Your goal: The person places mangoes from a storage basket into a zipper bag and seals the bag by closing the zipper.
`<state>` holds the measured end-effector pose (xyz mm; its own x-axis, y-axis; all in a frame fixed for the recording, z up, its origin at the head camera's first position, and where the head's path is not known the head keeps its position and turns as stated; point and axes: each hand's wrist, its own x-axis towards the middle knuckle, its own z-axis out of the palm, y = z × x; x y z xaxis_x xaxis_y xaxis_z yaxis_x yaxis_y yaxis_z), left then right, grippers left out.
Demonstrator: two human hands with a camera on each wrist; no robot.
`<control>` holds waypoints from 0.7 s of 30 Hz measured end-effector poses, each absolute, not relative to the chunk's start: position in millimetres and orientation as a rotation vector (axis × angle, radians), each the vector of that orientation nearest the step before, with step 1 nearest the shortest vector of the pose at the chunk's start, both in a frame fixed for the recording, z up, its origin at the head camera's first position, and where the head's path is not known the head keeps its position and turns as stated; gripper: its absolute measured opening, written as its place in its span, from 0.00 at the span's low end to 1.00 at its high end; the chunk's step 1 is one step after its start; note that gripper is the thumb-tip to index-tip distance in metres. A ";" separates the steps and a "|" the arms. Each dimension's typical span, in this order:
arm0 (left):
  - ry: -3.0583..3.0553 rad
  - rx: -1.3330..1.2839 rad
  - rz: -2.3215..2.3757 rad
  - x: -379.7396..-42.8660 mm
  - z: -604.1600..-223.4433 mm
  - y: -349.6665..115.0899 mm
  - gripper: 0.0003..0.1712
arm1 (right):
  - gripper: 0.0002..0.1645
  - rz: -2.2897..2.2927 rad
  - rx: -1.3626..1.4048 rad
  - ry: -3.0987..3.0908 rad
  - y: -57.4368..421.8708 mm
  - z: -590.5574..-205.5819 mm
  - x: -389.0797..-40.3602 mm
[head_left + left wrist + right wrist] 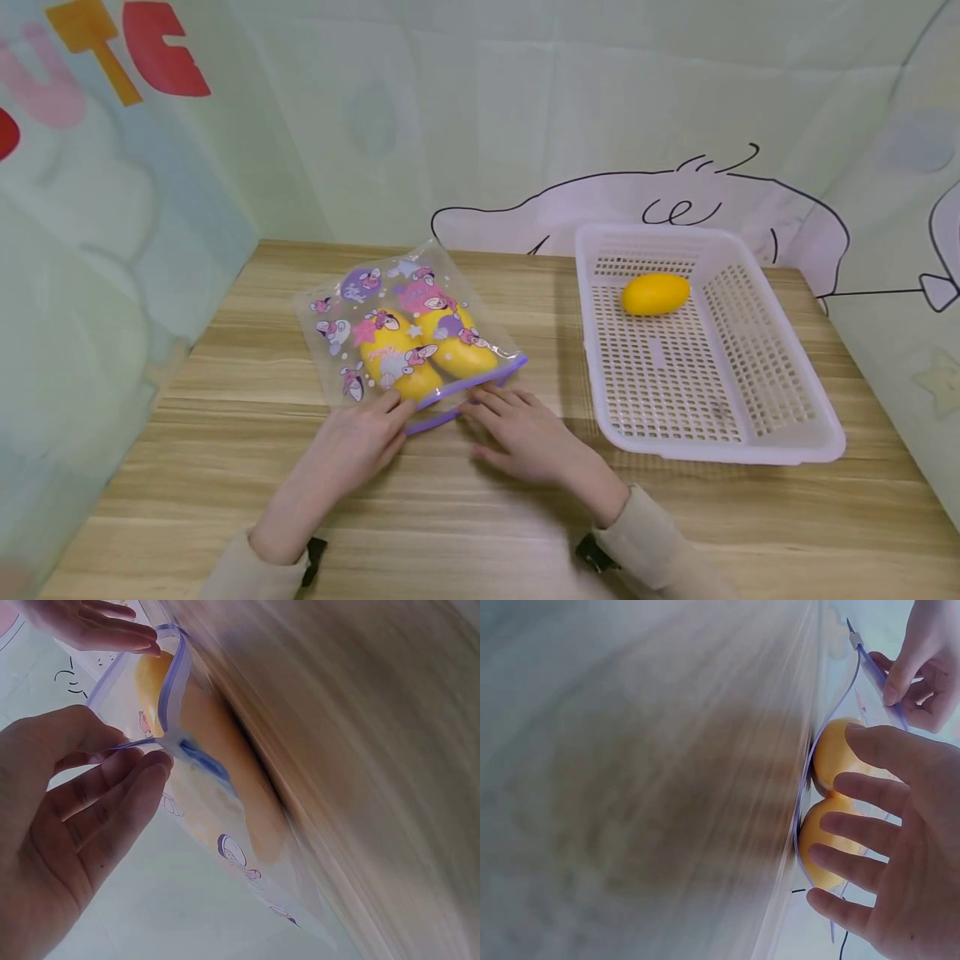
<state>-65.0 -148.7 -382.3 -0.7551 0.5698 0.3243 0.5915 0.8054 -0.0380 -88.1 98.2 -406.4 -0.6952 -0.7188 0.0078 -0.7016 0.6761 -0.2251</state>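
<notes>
A clear zip bag [330, 333] with pink and purple cartoon prints lies on the table. Yellow mango-like fruits [461, 358] show through its film. The bag's purple-edged mouth [435, 422] faces me and gapes; in the right wrist view two rounded fruit ends [829, 840] show inside it. My left hand [367, 433] pinches the mouth's edge at the left corner, by the zip slider [176, 742], between thumb and fingers. At the right part of the mouth is my right hand [525, 437], fingers spread and nearly straight, with nothing gripped.
To the right stands a white perforated plastic basket [787, 358], with one yellow mango-like fruit [656, 294] in it. The wood-grain table [480, 533] meets printed cloth walls [480, 125] at the back and sides.
</notes>
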 end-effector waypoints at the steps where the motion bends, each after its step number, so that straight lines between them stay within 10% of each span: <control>1: -2.671 -0.886 -0.097 -64.9 -382.3 -148.8 0.13 | 0.34 -0.327 -1.194 2.803 98.8 -406.7 -87.5; 21: -2.726 -0.875 -0.091 -65.6 -384.1 -147.6 0.14 | 0.31 -0.330 -1.219 2.888 112.7 -398.7 -67.6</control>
